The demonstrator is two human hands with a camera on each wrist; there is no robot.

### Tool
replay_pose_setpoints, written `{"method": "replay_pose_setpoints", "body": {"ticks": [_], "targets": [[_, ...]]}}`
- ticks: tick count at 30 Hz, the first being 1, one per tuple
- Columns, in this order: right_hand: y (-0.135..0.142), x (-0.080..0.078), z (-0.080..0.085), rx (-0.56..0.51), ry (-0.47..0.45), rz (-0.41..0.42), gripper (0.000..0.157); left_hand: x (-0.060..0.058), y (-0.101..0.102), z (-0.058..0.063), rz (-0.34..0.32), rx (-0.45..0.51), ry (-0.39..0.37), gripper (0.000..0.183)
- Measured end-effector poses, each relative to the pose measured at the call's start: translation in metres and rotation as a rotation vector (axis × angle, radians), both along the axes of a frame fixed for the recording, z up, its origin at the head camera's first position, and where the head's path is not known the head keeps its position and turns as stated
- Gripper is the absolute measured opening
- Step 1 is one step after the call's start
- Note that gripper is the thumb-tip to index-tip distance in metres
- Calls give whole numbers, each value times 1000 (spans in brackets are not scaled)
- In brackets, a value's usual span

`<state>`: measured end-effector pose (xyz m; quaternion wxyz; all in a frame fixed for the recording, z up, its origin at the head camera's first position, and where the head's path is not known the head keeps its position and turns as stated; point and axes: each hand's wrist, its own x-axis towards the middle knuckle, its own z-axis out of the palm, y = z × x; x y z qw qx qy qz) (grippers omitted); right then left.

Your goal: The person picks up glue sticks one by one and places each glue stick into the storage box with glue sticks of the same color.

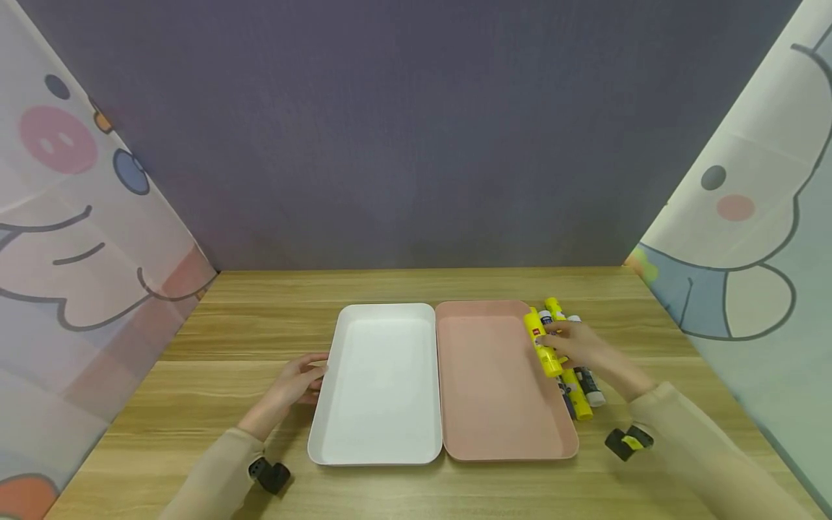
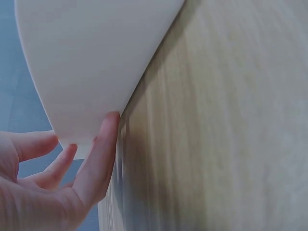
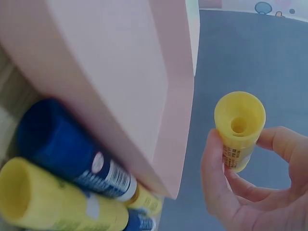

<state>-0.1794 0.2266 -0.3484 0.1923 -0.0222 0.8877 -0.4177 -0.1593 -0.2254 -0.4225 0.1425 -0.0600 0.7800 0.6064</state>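
My right hand (image 1: 575, 343) pinches a yellow glue stick (image 1: 541, 339) between thumb and fingers, over the right rim of the pink tray (image 1: 494, 383). In the right wrist view the hollow round end of this glue stick (image 3: 236, 149) faces the camera, raised above the tray wall. The fingertips of my left hand (image 1: 295, 379) touch the outer left wall of the white tray (image 1: 380, 383), fingers nearly straight. Beside the pink tray, partly under my right hand, lie several more glue sticks, among them a yellow one (image 3: 72, 202) and a dark blue one (image 3: 77, 149).
Both trays stand side by side on a wooden table (image 1: 227, 325), and nothing lies in either. A black glue stick with a white cap (image 1: 590, 386) lies outermost on the right. A dark panel (image 1: 416, 137) rises at the back, with printed cartoon sheets on both sides.
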Motion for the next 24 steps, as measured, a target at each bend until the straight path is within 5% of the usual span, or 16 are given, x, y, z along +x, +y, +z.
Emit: {"method": "replay_pose_setpoints", "body": {"ticks": [24], "targets": [[-46,-34,-7,-142,-129,-61,62,0,1,-1,16,16,-6,42]]}}
